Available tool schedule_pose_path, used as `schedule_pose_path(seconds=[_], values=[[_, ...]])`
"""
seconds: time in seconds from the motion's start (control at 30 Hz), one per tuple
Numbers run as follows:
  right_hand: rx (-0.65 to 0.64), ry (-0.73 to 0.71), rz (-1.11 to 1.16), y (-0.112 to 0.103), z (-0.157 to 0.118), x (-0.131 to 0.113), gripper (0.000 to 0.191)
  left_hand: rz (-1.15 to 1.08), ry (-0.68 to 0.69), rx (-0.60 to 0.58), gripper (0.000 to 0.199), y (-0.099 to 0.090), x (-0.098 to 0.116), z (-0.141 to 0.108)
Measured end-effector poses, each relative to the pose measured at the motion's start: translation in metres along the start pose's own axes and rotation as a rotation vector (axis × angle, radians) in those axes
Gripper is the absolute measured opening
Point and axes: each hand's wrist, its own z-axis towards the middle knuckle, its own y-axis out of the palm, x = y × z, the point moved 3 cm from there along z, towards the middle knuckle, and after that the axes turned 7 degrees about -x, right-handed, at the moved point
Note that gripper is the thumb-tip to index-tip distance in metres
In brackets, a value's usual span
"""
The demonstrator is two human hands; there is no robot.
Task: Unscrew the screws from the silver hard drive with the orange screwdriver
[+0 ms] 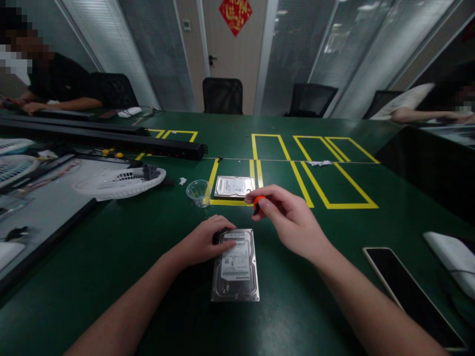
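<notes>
near hard drive (241, 284): flat on green table (289, 316), label up | left hand (203, 241): clamped on drive's 11 o'clock edge, thumb on label | right hand (297, 222): pinching orange-black screwdriver (259, 203), shaft down at drive's 1 o'clock corner | hands apart | second hard drive (233, 186): 12 o'clock | clear cup (199, 192): 11 o'clock | phone (410, 294): between 3 and 4 o'clock
</notes>
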Motion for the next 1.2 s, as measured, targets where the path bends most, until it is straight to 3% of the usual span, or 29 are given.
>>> schedule_pose_path(seconds=[0.17, 0.3, 0.47, 0.6, 0.73, 0.87, 1.03, 1.2], values=[[0.063, 0.004, 0.046, -0.0001, -0.0006, -0.0007, 0.021, -0.001, 0.011, 0.002, 0.028, -0.0001, -0.0013, 0.0000], [0.013, -0.020, -0.009, 0.0001, -0.0009, -0.0016, 0.014, 0.003, 0.007, 0.004, 0.029, 0.0000, -0.0013, -0.0004], [-0.034, -0.018, -0.052, -0.0012, -0.0005, -0.0002, 0.028, 0.012, 0.001, 0.008, 0.030, 0.0001, -0.0010, -0.0005], [0.013, 0.005, -0.011, -0.0009, -0.0010, -0.0005, 0.018, 0.011, 0.001, 0.008, 0.029, 0.0000, -0.0006, -0.0003], [0.072, 0.029, 0.062, -0.0003, -0.0013, -0.0009, 0.024, 0.010, 0.006, 0.008, 0.028, -0.0002, -0.0001, -0.0002], [0.027, -0.011, 0.011, 0.0003, -0.0006, -0.0017, 0.015, 0.007, 0.002, 0.011, 0.028, -0.0003, -0.0004, -0.0003], [-0.044, -0.018, -0.025, 0.0000, -0.0004, 0.0007, 0.026, 0.003, 0.000, 0.010, 0.028, 0.0001, -0.0005, -0.0005], [0.017, 0.008, 0.005, -0.0008, -0.0011, -0.0011, 0.018, 0.004, 0.010, 0.013, 0.029, 0.0003, -0.0008, -0.0005]])
